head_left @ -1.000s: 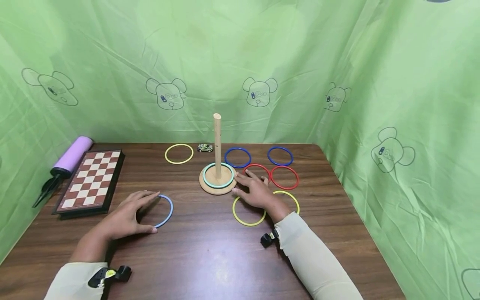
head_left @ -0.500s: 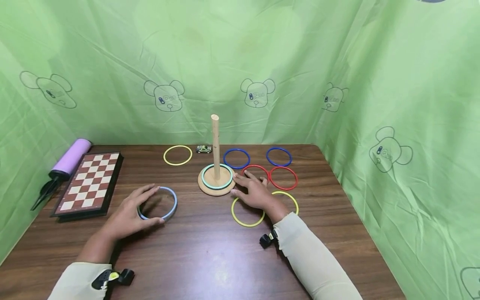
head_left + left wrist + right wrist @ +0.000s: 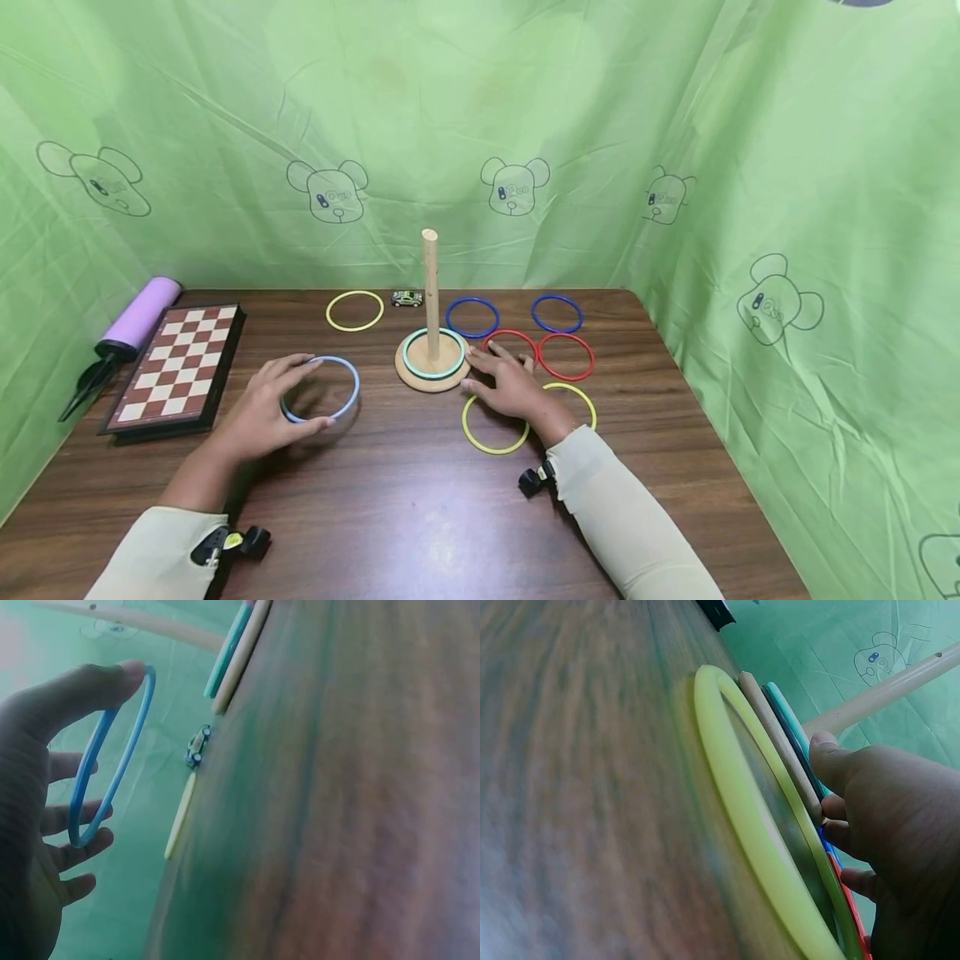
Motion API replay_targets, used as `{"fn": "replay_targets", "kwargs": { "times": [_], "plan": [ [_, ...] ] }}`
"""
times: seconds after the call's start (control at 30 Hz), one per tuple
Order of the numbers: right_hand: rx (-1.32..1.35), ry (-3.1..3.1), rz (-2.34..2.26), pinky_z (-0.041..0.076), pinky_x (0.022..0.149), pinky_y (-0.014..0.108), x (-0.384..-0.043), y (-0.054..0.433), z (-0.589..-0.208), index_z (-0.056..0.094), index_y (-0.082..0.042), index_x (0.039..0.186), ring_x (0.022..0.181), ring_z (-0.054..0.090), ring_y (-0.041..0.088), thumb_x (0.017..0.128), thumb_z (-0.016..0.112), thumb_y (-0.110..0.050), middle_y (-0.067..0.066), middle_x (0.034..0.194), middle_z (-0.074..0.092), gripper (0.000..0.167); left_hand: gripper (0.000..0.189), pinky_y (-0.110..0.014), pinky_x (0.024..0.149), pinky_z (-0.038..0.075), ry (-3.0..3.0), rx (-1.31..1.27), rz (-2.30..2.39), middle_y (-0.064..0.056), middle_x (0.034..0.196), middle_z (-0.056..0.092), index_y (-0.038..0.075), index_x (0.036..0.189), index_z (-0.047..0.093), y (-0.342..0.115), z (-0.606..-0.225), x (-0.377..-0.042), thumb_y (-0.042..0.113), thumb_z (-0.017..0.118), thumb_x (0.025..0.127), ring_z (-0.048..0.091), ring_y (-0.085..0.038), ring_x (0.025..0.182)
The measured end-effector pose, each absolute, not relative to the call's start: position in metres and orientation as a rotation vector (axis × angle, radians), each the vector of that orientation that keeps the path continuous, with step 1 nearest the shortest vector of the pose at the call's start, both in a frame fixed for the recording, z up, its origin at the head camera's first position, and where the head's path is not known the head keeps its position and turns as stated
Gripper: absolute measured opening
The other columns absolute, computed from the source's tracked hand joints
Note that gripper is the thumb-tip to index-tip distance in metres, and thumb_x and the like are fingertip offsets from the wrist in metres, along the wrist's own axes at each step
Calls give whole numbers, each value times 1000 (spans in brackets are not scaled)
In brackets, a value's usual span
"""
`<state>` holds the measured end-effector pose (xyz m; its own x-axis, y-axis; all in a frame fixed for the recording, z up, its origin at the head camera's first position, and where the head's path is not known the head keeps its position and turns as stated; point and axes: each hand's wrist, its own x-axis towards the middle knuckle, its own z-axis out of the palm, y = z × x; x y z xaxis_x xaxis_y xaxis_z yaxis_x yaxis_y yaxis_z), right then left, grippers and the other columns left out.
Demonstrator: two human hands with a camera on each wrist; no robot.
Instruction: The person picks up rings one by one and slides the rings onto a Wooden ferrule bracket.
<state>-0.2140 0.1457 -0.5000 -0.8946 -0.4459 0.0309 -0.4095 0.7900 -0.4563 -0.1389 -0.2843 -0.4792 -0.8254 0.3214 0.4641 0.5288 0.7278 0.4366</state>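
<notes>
My left hand [image 3: 270, 408] holds a light blue ring [image 3: 357, 388] between thumb and fingers, at the left of the table. In the left wrist view this ring [image 3: 80, 791] is off the table, thumb at one side and fingertips at the other. Right of it stands a wooden post [image 3: 431, 292] on a round base [image 3: 431, 386]. Around the post lies a teal ring [image 3: 406, 358], with a darker ring [image 3: 791, 729] under it in the right wrist view. My right hand [image 3: 513, 392] rests with thumb and fingertips against the base's right edge, over a yellow ring [image 3: 464, 423].
Two red rings [image 3: 592, 358], two dark blue rings [image 3: 582, 315] and another yellow ring [image 3: 595, 410] lie to the right. Behind are a pale yellow ring [image 3: 327, 311] and a toy car [image 3: 407, 298]. A checkered board [image 3: 176, 358] and a purple pump [image 3: 142, 313] lie left.
My left hand has lifted the light blue ring and carried it slightly forward and right. The right hand has stayed at the base.
</notes>
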Motion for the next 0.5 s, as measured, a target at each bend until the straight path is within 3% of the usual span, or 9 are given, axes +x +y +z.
{"fn": "replay_targets", "kwargs": {
  "times": [0.5],
  "plan": [
    [-689,2903,-718,14,126,79,-213,146,-500,54,-27,163,170,26,34,107,64,-57,-6,171,49,64,85,-80,113,30,-2494,-701,-770,-26,140,61,11,142,73,-260,-443,-164,33,103,65,51,-48,132]
  ]
}}
